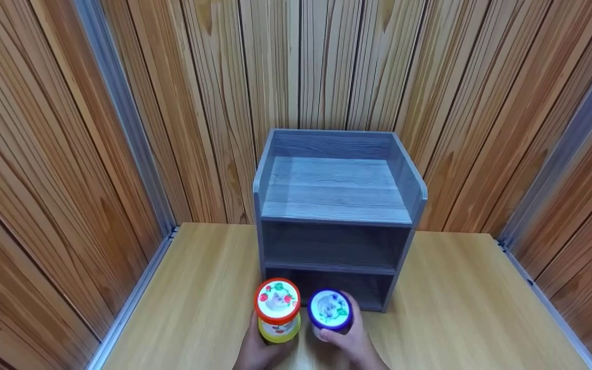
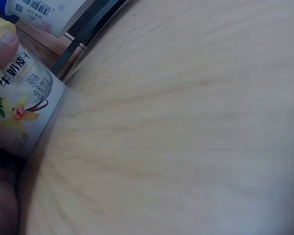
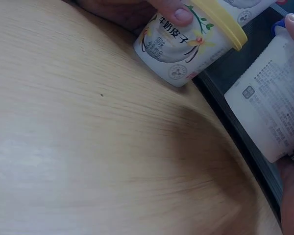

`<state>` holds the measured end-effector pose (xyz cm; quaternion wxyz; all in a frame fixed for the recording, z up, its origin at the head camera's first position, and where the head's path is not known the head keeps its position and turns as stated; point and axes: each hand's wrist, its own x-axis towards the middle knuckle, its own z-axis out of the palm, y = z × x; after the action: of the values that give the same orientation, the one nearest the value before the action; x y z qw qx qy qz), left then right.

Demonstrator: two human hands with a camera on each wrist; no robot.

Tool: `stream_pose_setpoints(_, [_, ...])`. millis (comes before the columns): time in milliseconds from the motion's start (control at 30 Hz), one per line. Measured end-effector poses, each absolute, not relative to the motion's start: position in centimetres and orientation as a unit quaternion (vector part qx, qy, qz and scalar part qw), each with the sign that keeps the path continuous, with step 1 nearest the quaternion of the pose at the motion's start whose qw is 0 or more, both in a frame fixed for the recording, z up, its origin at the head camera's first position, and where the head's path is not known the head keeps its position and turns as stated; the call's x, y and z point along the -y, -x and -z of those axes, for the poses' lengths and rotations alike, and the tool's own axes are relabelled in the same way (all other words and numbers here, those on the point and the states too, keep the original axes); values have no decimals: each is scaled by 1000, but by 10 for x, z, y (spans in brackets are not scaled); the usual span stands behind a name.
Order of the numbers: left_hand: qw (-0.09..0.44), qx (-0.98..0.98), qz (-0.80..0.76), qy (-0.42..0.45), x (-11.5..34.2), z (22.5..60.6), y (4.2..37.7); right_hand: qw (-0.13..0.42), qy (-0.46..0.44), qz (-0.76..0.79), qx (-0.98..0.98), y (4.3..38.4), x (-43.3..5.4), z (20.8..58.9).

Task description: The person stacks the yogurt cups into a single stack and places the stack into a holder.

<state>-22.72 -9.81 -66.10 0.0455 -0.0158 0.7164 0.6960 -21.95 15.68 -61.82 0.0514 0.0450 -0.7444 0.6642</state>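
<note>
My left hand (image 1: 259, 347) grips a yogurt cup with a yellow lid (image 2: 20, 100), thumb against its printed side. On that lid stands a second cup, red-lidded with a strawberry-patterned top (image 1: 277, 301). To their right, my right hand (image 1: 352, 336) holds a blue-lidded yogurt cup (image 1: 330, 308), its fingers and thumb around the side. In the right wrist view, the printed wall of the blue-lidded cup (image 3: 269, 93) appears raised above the table. Whether the yellow-lidded cup's base touches the table, I cannot tell. Both hands are just in front of a grey shelf unit (image 1: 329, 221).
The shelf unit has a walled top surface (image 1: 337, 187), a middle compartment (image 1: 329, 246) and a bottom compartment (image 1: 368, 290) partly hidden by the cups. It stands on a light wooden table (image 1: 214, 277), with wood-patterned panels (image 1: 327, 67) behind and at both sides.
</note>
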Motion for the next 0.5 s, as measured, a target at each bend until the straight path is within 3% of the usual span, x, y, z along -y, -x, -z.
stream_pose_setpoints(500, [40,-730,-682,13,98,660,227,62,-45,-651,755,222,-159,597])
